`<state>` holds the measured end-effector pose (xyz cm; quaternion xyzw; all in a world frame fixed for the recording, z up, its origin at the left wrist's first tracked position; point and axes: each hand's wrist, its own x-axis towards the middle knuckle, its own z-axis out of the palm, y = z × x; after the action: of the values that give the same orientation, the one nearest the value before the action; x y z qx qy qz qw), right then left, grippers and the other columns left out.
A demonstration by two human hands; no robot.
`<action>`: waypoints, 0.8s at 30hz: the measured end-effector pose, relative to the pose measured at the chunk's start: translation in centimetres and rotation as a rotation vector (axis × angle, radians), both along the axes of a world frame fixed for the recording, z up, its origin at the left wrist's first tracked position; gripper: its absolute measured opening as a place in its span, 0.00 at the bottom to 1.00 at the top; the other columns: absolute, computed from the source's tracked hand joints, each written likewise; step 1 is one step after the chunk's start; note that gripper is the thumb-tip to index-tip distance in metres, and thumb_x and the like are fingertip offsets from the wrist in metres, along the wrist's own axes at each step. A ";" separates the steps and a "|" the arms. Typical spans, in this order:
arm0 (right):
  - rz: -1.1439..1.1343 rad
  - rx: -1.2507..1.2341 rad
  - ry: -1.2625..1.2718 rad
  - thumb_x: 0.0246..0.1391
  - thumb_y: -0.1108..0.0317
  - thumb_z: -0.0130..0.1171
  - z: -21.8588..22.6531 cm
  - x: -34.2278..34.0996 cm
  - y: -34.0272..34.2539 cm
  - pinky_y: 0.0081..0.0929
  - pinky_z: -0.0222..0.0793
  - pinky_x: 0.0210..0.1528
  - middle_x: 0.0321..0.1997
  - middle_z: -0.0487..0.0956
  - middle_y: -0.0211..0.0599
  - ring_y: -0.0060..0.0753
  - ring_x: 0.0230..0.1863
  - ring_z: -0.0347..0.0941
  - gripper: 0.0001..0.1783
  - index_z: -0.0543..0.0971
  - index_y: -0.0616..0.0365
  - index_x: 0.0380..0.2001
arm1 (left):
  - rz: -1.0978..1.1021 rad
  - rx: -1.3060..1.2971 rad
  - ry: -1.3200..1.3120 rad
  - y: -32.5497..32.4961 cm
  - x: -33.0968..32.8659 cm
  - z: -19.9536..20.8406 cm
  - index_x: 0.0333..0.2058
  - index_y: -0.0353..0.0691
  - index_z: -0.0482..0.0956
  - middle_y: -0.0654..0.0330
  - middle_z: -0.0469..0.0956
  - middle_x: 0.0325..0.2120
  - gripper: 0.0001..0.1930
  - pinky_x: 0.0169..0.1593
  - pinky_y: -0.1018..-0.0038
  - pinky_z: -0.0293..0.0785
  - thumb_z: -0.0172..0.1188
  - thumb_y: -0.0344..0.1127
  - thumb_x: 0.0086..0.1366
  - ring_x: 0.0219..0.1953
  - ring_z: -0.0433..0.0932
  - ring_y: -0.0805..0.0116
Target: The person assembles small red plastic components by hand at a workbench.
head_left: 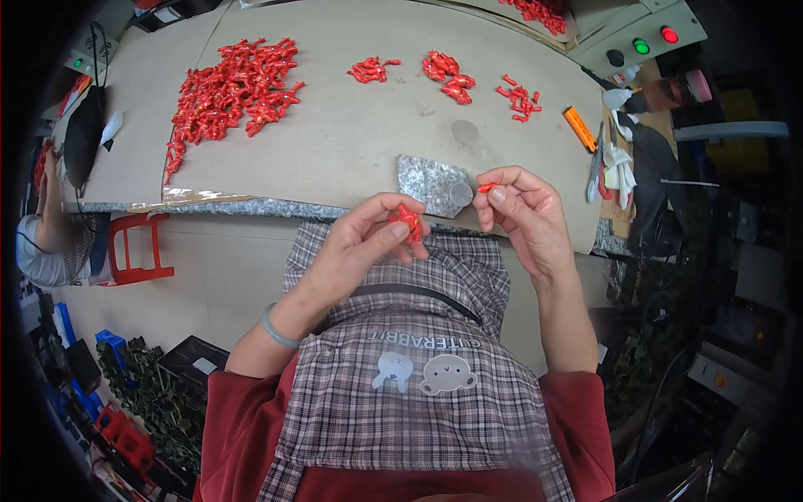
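Note:
Between the thumb and fingers of my left hand (368, 238) is a small red figurine (408, 221), held just off the table's front edge. My right hand (527, 209) pinches a tiny red piece (488, 188) at its fingertips, a short way to the right of the figurine and apart from it. Beyond both hands a grey speckled stone slab (425, 180) lies on the table, with a small round pale disc (459, 195) on its right end.
A large heap of red figurines (234, 92) covers the table's left. Smaller piles of red parts (372, 70), (448, 77) and short red pieces (522, 99) lie farther back. At the right are an orange tool (579, 128) and a control box (648, 42). Another person (54, 234) sits far left.

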<state>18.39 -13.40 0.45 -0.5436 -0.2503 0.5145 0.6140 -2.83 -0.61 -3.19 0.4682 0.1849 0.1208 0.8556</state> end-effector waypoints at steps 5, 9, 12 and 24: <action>-0.029 0.002 -0.061 0.63 0.72 0.55 -1.1 0.0 -1.1 0.20 0.75 0.36 0.34 0.82 0.38 0.22 0.31 0.77 0.10 0.77 0.65 0.46 | -0.009 0.038 0.011 -0.3 0.3 0.2 0.52 0.35 0.73 0.54 0.78 0.40 0.14 0.39 0.77 0.76 0.56 0.34 0.70 0.36 0.81 0.68; -0.051 -0.048 -0.162 0.64 0.73 0.53 -1.3 -0.3 -1.1 0.19 0.75 0.35 0.34 0.83 0.38 0.22 0.32 0.78 0.09 0.77 0.65 0.44 | -0.012 0.027 0.029 -0.4 0.1 -0.3 0.50 0.34 0.74 0.54 0.80 0.39 0.13 0.40 0.77 0.77 0.58 0.32 0.69 0.36 0.82 0.68; -0.075 -0.073 -0.364 0.63 0.74 0.54 -1.6 -0.8 -1.1 0.19 0.73 0.34 0.34 0.82 0.37 0.22 0.31 0.78 0.07 0.78 0.64 0.42 | -0.017 0.011 0.029 -0.5 0.0 -0.5 0.49 0.35 0.75 0.54 0.80 0.39 0.12 0.41 0.77 0.77 0.58 0.32 0.69 0.36 0.82 0.68; -0.068 0.085 -1.194 0.51 0.84 0.61 -1.8 -1.2 0.1 0.26 0.73 0.33 0.36 0.77 0.38 0.33 0.33 0.77 0.10 0.82 0.60 0.35 | -0.052 0.028 0.083 -0.2 -0.2 -0.3 0.48 0.35 0.76 0.61 0.80 0.38 0.13 0.41 0.79 0.76 0.60 0.31 0.67 0.37 0.81 0.73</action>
<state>17.19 -13.34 -1.38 -0.7213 -0.5551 0.0896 0.4044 -3.03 -0.85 -3.47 0.4894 0.2063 0.0815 0.8434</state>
